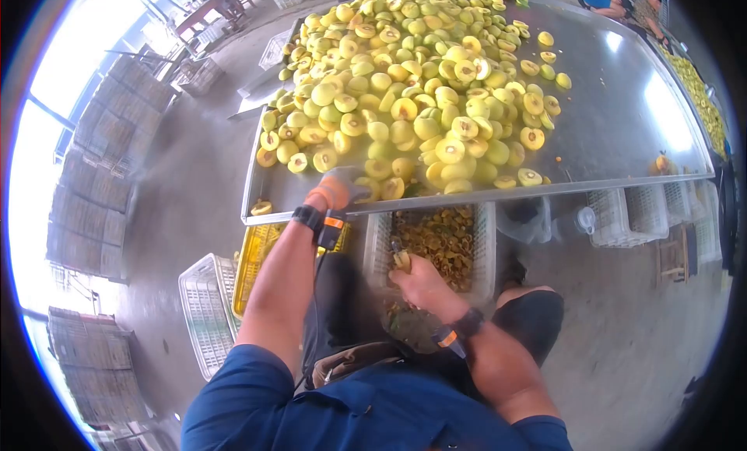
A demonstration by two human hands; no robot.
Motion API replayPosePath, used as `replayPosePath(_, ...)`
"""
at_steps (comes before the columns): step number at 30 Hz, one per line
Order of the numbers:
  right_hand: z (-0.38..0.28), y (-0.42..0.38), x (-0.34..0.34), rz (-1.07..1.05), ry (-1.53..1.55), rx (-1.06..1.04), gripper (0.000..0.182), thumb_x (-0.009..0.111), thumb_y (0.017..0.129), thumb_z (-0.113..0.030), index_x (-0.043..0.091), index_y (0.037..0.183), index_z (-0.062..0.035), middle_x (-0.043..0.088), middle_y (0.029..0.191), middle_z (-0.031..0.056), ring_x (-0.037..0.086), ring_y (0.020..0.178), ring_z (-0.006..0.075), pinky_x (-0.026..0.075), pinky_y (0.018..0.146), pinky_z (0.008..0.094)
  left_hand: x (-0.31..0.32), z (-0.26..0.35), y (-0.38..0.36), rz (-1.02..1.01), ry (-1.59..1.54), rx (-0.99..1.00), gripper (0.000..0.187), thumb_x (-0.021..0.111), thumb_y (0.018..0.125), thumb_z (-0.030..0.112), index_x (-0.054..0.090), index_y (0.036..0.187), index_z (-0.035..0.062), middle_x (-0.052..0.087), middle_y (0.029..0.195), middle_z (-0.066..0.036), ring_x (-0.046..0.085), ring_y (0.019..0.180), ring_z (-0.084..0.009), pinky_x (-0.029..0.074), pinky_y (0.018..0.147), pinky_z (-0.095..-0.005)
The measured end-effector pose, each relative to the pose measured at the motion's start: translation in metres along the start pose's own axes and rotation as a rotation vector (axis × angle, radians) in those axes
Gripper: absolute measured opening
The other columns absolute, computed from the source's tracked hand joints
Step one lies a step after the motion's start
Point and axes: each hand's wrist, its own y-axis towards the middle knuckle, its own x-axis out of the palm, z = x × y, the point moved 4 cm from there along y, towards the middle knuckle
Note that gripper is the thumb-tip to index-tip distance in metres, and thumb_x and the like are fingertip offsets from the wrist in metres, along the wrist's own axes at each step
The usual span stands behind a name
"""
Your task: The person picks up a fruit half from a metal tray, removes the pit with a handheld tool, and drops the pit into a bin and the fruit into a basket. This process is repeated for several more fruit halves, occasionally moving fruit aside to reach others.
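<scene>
A large heap of halved yellow-green fruit [405,85] lies on a metal table [599,108]. My left hand [340,188] is at the table's front edge, against the near side of the heap; its fingers are blurred, and I cannot make out whether they hold a fruit. Lower down, my right hand [424,282] is closed round a small tool [401,256] with a light handle and a dark tip. It is over a white crate [486,252] holding brownish-yellow fruit scraps [443,237].
A yellow crate [250,268] and a white basket [206,319] stand at the left. More white crates [642,214] are under the table at the right. Two people [650,11] are at the upper right. Stacked crates [89,206] line the far left.
</scene>
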Motion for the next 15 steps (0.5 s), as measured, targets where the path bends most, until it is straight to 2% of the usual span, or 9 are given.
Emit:
replayPosePath(3,-0.003,0.004,-0.001,0.049,-0.016,-0.106,0.028,0.064,0.092,-0.022,0.063,0.103,0.0042,0.072,0.091,0.0235,0.070,0.087,0.0397,0.053,0.081,0.0472,-0.008,0.002,-0.010,0.112,0.008,-0.024,0.048,0.086,0.083,0.030,0.074,0.121,0.0029,0.078,0.110,-0.015,0.075,0.099,-0.0245,0.057,0.091,-0.0349)
replayPosePath(4,-0.010,0.004,-0.001,0.068,-0.033,-0.146,0.028,0.064,0.093,-0.022,0.063,0.104,0.0042,0.072,0.093,0.0258,0.070,0.089,0.0426,0.053,0.082,0.0481,-0.011,0.004,-0.017,0.184,-0.096,-0.013,0.043,0.087,0.084,0.022,0.074,0.119,0.0010,0.078,0.110,-0.013,0.074,0.099,-0.0191,0.058,0.089,-0.0333)
replayPosePath(7,-0.028,-0.003,-0.006,0.131,-0.102,-0.253,0.028,0.065,0.094,-0.020,0.062,0.106,0.0051,0.070,0.095,0.0316,0.068,0.094,0.0499,0.053,0.083,0.0511,-0.022,0.032,-0.043,0.353,-0.266,0.123,0.037,0.085,0.086,0.014,0.073,0.118,0.0018,0.077,0.109,-0.010,0.072,0.099,-0.0149,0.059,0.085,-0.0322)
replayPosePath(8,-0.031,-0.004,-0.007,0.151,-0.104,-0.275,0.028,0.066,0.094,-0.019,0.061,0.107,0.0054,0.069,0.094,0.0329,0.067,0.095,0.0517,0.053,0.083,0.0521,-0.023,0.044,-0.051,0.315,-0.259,0.154,0.035,0.082,0.089,0.010,0.070,0.121,0.0015,0.076,0.110,-0.009,0.072,0.099,-0.0156,0.060,0.086,-0.0324)
replayPosePath(11,-0.051,-0.014,-0.017,0.253,-0.163,-0.396,0.028,0.068,0.093,-0.016,0.059,0.108,0.0055,0.068,0.092,0.0343,0.066,0.094,0.0541,0.053,0.080,0.0546,-0.010,0.078,-0.076,0.120,-0.781,-0.009,0.040,0.080,0.090,0.008,0.065,0.126,0.0001,0.074,0.113,-0.010,0.071,0.099,-0.0161,0.060,0.087,-0.0313)
replayPosePath(12,-0.057,-0.017,-0.021,0.294,-0.193,-0.446,0.027,0.068,0.093,-0.015,0.058,0.108,0.0055,0.068,0.091,0.0344,0.066,0.093,0.0544,0.053,0.078,0.0553,0.003,0.080,-0.078,0.079,-0.872,0.015,0.046,0.079,0.090,0.004,0.061,0.132,-0.0003,0.073,0.118,-0.010,0.070,0.104,-0.0164,0.059,0.090,-0.0305)
replayPosePath(15,-0.053,-0.018,-0.031,0.368,-0.273,-0.450,0.023,0.067,0.092,-0.011,0.057,0.105,0.0047,0.068,0.088,0.0341,0.066,0.089,0.0556,0.053,0.075,0.0570,0.022,0.093,-0.085,0.235,-0.598,0.223,0.046,0.081,0.087,0.009,0.068,0.131,0.0047,0.074,0.122,-0.012,0.072,0.107,-0.0219,0.060,0.085,-0.0336)
